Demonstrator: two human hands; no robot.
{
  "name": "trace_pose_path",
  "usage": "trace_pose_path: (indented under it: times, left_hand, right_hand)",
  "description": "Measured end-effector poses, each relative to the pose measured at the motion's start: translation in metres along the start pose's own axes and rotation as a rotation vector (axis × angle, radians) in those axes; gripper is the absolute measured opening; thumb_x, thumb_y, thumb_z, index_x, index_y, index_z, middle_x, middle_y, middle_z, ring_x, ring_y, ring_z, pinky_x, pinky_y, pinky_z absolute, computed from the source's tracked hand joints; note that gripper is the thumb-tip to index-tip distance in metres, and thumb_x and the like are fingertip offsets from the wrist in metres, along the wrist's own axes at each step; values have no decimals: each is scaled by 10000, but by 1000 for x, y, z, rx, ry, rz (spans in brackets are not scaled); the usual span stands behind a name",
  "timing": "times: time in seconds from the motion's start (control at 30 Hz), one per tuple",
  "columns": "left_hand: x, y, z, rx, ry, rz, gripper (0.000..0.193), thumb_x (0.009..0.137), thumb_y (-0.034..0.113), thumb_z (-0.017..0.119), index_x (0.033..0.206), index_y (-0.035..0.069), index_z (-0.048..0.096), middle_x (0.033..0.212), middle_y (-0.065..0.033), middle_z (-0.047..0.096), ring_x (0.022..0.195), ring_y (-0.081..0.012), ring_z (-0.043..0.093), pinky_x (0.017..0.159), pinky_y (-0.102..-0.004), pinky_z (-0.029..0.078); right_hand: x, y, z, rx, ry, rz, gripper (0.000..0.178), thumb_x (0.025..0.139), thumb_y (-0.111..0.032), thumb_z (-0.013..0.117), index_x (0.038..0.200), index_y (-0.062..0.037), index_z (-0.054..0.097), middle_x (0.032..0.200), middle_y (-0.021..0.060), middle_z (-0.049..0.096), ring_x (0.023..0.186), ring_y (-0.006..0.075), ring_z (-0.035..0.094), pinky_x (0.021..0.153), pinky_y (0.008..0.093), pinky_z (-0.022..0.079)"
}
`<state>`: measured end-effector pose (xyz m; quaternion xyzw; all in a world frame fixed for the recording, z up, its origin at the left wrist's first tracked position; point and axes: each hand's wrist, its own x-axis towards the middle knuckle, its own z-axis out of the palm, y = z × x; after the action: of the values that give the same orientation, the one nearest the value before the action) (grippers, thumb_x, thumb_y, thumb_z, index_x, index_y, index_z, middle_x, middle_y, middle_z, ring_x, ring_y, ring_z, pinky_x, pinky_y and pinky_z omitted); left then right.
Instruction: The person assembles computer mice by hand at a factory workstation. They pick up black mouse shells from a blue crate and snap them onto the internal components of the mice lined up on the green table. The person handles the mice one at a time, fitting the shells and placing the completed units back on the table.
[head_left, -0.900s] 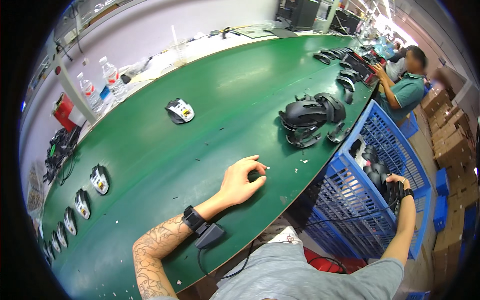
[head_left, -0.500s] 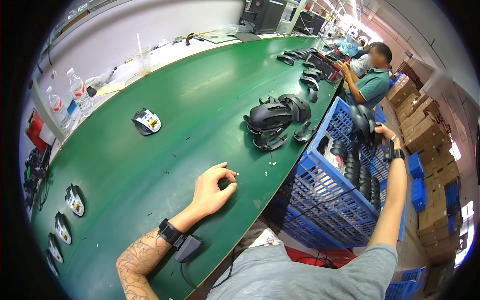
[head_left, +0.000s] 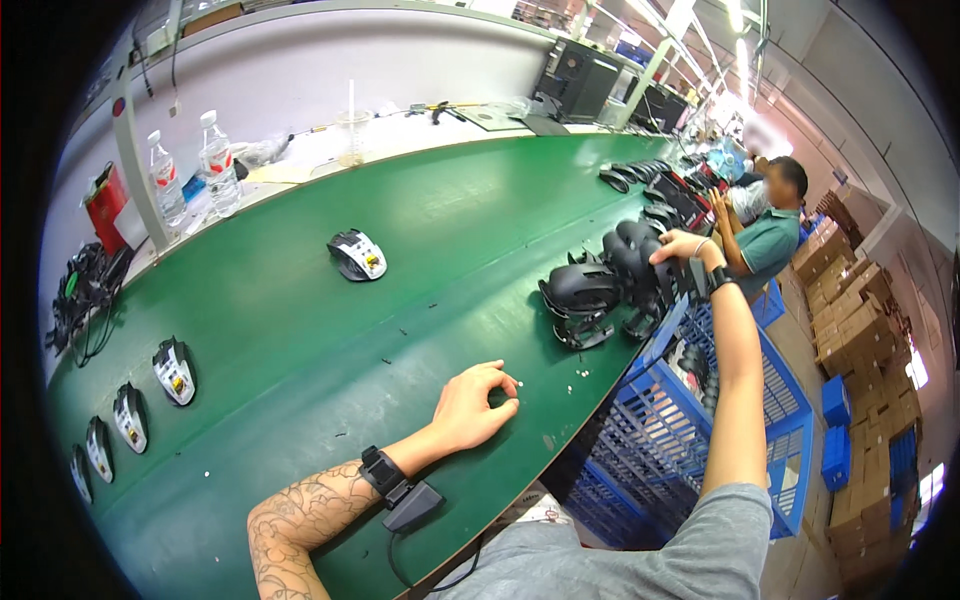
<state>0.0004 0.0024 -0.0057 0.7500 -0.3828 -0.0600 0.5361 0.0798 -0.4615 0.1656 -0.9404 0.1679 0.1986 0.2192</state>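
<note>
My right hand (head_left: 686, 247) grips a cluster of black mouse shells (head_left: 632, 250) over the table's right edge. They are right beside a pile of similar black curved covers (head_left: 580, 292), and I cannot tell whether the two touch. My left hand (head_left: 468, 410) rests on the green table (head_left: 300, 400), its thumb and forefinger curved but apart. A tiny white dot lies at the forefinger's tip. Several more white dots (head_left: 583, 374) are scattered between this hand and the pile. Farther off lies a partly assembled computer mouse (head_left: 358, 256), black and white with a yellow part.
Below the table's right edge stands a blue plastic crate (head_left: 792, 475) with black shells inside. Several mouse bodies (head_left: 174, 372) line the left side. Small black screws (head_left: 386, 361) dot the table. Bottles (head_left: 218, 165) stand behind. A co-worker (head_left: 775, 235) works at the far right.
My right hand has lifted the black shells out of the crate and brought them left, next to the pile. The view has shifted; my left hand keeps its pose on the table.
</note>
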Motion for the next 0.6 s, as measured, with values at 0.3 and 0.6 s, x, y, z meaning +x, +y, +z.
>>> trace_pose_path:
  times: [0.3,0.6]
  left_hand:
    - [-1,0,4,2,-11,-8,140,729,187,613,785,59,621,1001,-91,684,1220,-313,496,976,-398,427]
    - [-1,1,3,-27,-6,-17,139,737,188,623,794,62,625,1000,-99,675,1215,-317,499,978,-403,422]
  right_hand:
    - [3,-12,58,-18,238,-162,1053,546,-423,866,1322,86,368,1226,215,522,1140,270,515,982,323,395]
    - [27,-7,84,-224,168,-213,1136,607,-641,732,1377,81,313,1433,270,280,1319,351,322,1088,363,279]
